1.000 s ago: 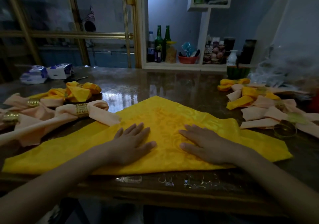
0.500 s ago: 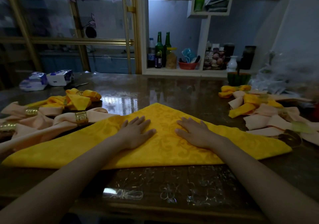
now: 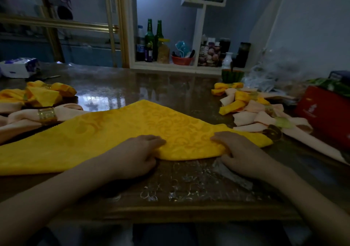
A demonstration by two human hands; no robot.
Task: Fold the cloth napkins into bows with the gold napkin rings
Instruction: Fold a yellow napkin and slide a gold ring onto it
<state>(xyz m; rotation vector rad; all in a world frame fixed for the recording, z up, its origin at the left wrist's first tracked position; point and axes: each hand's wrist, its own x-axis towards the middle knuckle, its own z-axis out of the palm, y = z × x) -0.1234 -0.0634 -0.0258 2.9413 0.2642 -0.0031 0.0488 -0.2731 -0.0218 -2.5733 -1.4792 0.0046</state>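
A yellow patterned napkin [image 3: 121,130] lies on the table folded into a wide triangle, its point away from me. My left hand [image 3: 136,155] grips the napkin's near folded edge at the middle, fingers curled over the cloth. My right hand [image 3: 240,151] grips the same edge further right, where the cloth bunches up. On the left lie finished bows: a peach one with a gold napkin ring [image 3: 47,115] and a yellow one [image 3: 41,94]. A loose gold ring [image 3: 272,133] lies at the right by the napkin's corner.
A heap of peach and yellow napkins [image 3: 250,109] lies at the right, with a red box [image 3: 323,111] beside it. A green cup [image 3: 232,75] stands at the back. Tissue packs [image 3: 19,67] sit far left. Shelves with bottles [image 3: 153,41] rise behind the table [image 3: 170,90].
Both hands slid back from the flat middle of the napkin to its near edge and curled round it. The right part of the edge is now bunched and lifted.
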